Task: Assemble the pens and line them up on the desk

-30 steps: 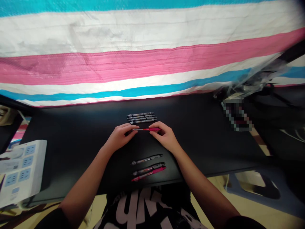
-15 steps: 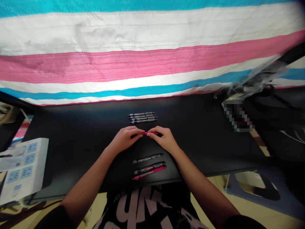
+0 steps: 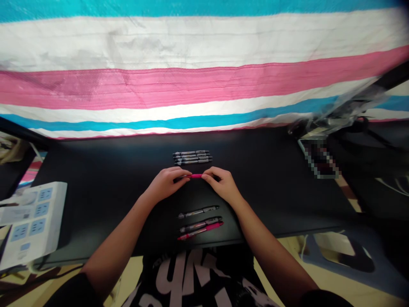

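Note:
Between my two hands lies a pink pen (image 3: 196,175), level and just over the black table, its ends hidden by fingers. My left hand (image 3: 170,184) pinches its left end. The fingertips of my right hand (image 3: 221,183) close on the right end. Just beyond the hands, several black-and-clear pens (image 3: 193,157) lie side by side in a tight group. Nearer my body there is a single black-and-clear pen (image 3: 199,212), then another black pen (image 3: 201,224) beside a second pink pen (image 3: 201,230).
A white power strip (image 3: 53,226) stands at the table's left edge. At the right lie a pixelated phone-like object (image 3: 319,157) and clear plastic wrapping (image 3: 345,106). A striped sheet (image 3: 191,85) hangs along the back. A blue-grey stool (image 3: 338,260) is at lower right.
My fingers have moved slightly apart along the pink pen, so more of its middle shows. Both hands stay in nearly the same place, and the other pens lie as before.

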Available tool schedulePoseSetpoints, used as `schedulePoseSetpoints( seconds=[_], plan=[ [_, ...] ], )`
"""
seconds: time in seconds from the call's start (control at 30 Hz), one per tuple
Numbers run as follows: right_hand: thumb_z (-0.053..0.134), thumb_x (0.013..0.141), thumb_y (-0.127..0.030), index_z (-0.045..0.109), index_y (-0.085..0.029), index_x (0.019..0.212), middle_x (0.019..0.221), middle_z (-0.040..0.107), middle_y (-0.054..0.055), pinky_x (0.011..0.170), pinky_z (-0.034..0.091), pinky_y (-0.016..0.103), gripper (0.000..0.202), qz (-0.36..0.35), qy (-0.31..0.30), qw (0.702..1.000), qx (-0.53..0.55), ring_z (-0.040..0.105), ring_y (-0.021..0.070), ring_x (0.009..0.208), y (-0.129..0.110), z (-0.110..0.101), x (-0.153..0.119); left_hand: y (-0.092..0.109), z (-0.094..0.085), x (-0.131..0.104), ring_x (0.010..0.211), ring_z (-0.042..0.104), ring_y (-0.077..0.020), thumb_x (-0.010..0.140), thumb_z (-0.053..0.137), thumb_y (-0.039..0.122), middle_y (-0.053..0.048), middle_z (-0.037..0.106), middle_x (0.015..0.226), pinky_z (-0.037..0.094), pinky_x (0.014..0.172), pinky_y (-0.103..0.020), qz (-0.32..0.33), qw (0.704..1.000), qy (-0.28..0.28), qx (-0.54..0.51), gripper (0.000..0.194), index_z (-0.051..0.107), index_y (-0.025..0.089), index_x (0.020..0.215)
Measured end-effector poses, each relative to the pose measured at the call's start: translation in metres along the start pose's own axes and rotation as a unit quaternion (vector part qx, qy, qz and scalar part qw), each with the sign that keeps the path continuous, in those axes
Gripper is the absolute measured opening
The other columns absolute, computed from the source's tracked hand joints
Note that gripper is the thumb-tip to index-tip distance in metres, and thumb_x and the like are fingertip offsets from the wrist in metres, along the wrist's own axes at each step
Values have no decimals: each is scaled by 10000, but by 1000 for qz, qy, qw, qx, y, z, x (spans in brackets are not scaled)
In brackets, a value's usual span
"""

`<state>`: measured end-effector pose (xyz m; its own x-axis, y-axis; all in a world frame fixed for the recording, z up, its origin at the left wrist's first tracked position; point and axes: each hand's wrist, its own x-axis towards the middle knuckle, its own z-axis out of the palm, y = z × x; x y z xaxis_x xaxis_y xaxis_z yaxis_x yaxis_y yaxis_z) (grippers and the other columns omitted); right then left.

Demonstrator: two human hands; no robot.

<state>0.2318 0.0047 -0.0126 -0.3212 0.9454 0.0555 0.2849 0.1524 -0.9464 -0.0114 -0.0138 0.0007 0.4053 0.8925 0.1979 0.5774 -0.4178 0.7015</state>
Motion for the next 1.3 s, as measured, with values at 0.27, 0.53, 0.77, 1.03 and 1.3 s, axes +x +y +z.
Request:
schedulePoseSetpoints(
  seconds=[0.27,0.53,0.77,1.03,1.3],
  plan=[
    [659,938,-437,650,-219,758,743,610,19,647,459,313,283,-39,3,999,-6,532,162,658,2,-2,0,0,-1,1,803,730,-167,989,645,280,-47,790,980,577,791,-287,-6,1000,-5,-1,184,785,234,1100],
    [690,914,-403,663,-221,909,786,614,9,650,462,305,184,-15,-2,1000,14,543,158,663,1,-2,0,0,-1,0,823,740,-173,969,680,268,-37,797,975,573,783,-281,-11,1000,-5,-9,169,789,235,1094],
    [672,934,-404,671,-220,906,803,634,16,644,453,304,185,-16,-15,1000,4,550,158,665,2,-3,1,0,-2,0,819,741,-167,947,710,250,-28,798,959,574,776,-266,-16,1000,-4,-21,148,789,231,1070],
    [555,1013,-358,623,-198,682,866,658,59,690,450,309,374,-68,-26,997,-36,596,166,748,3,-4,1,2,-2,1,811,738,-162,935,722,250,-28,794,934,565,757,-254,-8,1000,0,-28,122,791,218,1031],
    [605,997,-407,634,-203,773,912,666,57,664,452,303,305,-74,-52,996,-11,555,149,689,4,-4,1,1,-2,1,807,746,-179,921,738,272,-47,805,942,567,743,-269,-16,998,25,-57,131,811,223,1018]
  ],
)
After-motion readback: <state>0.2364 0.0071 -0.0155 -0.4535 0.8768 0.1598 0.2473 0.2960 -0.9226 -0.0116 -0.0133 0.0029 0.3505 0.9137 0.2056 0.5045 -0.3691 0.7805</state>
